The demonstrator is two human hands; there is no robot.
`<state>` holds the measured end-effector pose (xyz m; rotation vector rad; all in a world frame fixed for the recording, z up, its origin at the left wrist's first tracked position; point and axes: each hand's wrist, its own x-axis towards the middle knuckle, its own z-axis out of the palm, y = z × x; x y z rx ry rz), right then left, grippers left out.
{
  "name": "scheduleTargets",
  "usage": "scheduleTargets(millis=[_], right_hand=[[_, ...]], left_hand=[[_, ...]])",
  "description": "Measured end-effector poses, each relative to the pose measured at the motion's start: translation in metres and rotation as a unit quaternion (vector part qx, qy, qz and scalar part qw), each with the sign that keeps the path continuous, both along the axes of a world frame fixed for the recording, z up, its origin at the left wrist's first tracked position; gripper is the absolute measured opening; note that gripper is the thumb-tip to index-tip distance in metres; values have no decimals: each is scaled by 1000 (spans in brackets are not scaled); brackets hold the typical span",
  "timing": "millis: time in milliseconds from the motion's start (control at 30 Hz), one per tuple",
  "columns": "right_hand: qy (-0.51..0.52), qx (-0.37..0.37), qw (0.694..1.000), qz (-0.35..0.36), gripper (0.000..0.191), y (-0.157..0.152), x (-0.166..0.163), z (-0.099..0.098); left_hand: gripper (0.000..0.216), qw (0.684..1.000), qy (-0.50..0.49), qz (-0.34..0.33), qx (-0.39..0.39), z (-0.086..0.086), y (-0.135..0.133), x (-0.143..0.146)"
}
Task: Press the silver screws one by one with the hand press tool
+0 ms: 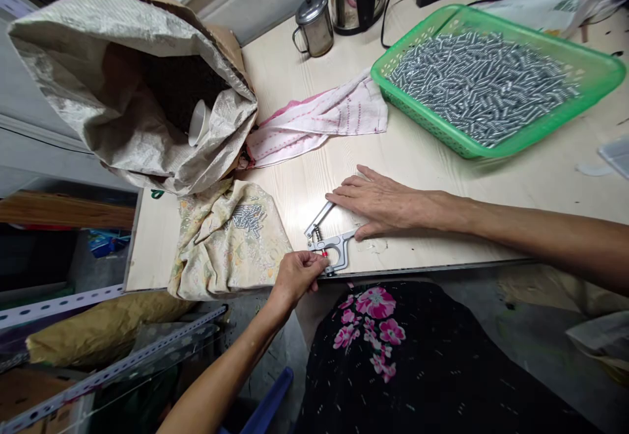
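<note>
**Small metal press held at the worktop edge**

A small metal hand press (pixel 330 245) is seen lying at the near edge of the pale worktop (pixel 422 158), directly in front of the person. Its long handle is covered by the right hand (pixel 381 201), which is laid flat on it, palm down, with the fingers (pixel 344 196) stretched out and held close together. The left hand (pixel 297 275) is brought up from below the edge, and its fingers (pixel 314 262) are pinched together at the jaw end of the press, beside a small red part; whether a small piece is gripped between them cannot be told.

Just left of the press, a patterned cloth (pixel 226 250) is spread on the worktop, and a small heap of metal springs (pixel 248 216) is carried on it. Behind the cloth, an open woven sack (pixel 122 86) is seen with a white cup (pixel 199 122) inside. A pink and white towel (pixel 319 119) is laid between the sack and a green basket (pixel 594 86), which is filled with more springs. A lidded steel mug (pixel 314 25) is stood at the back.
</note>
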<state>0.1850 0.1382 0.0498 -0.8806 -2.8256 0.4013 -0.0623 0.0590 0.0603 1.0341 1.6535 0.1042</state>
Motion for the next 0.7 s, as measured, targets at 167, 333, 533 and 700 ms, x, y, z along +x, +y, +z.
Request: scheduleTargets(millis=[167,333,533,700], right_hand=[[22,0,1000,-9,64,-9,-2,1],[84,-8,996,-15,58,-20,-3,-10],[49,-31,995,-83,74,-25,6,-5],[-13,-28,994,-108,46,-26,10,7]], left_hand=[[27,989,94,-90,69,8,-8,-1],[30,863,174,-257,400,12,-1,19],[67,785,128,-418,439,-5,39,41],[61,777,160,-446,414,-4,50,49]])
